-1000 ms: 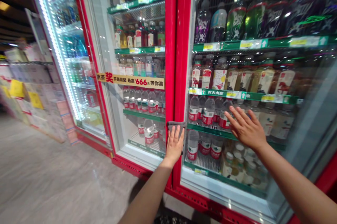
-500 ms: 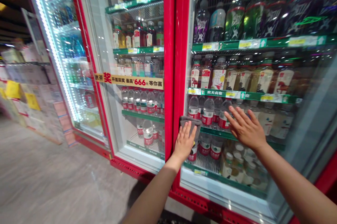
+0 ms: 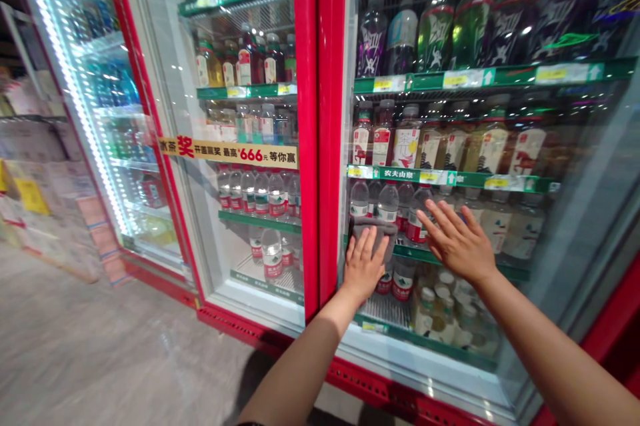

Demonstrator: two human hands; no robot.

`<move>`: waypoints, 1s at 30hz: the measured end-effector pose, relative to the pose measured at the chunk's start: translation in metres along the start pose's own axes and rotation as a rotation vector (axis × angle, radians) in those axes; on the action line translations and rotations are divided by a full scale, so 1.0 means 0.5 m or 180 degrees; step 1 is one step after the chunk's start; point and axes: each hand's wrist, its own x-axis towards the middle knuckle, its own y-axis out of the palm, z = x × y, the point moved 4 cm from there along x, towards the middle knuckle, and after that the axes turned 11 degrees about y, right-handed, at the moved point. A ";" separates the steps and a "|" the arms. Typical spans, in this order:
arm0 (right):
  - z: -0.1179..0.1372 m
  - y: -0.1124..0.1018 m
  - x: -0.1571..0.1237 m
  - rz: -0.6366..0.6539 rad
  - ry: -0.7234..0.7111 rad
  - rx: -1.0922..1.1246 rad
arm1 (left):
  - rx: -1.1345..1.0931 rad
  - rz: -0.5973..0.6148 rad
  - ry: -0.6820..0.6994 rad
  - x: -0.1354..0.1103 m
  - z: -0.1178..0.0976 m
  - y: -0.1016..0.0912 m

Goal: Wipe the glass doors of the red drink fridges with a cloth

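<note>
My left hand (image 3: 364, 264) presses a grey cloth (image 3: 374, 226) flat against the glass of the right fridge door (image 3: 575, 226), fingers stretched over it, just right of the red door frame (image 3: 330, 146). My right hand (image 3: 455, 243) lies open with spread fingers on the same glass, a little to the right. Behind the glass stand rows of water bottles (image 3: 387, 203) and tea bottles (image 3: 407, 139) on green-edged shelves.
The left fridge door (image 3: 240, 113) carries a yellow sticker strip (image 3: 230, 151) with red characters. A further lit cooler (image 3: 95, 99) and stacked boxes (image 3: 45, 173) stand at the left. Grey floor (image 3: 100, 346) spreads below.
My left hand has slid the cloth rightward from the red frame onto the right door's glass. My right hand has stayed flat on the glass.
</note>
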 end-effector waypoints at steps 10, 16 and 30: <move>0.002 -0.007 0.011 0.0006 -0.0032 0.0040 | 0.0191 -0.0321 -0.0797 0.078 0.003 -0.018; -0.001 -0.008 0.019 0.0069 -0.0036 0.0054 | 0.0142 -0.0042 0.1168 -0.027 0.001 0.000; 0.022 -0.033 -0.126 -0.0087 0.0929 0.0262 | 0.0124 -0.0436 0.1106 0.074 -0.074 0.000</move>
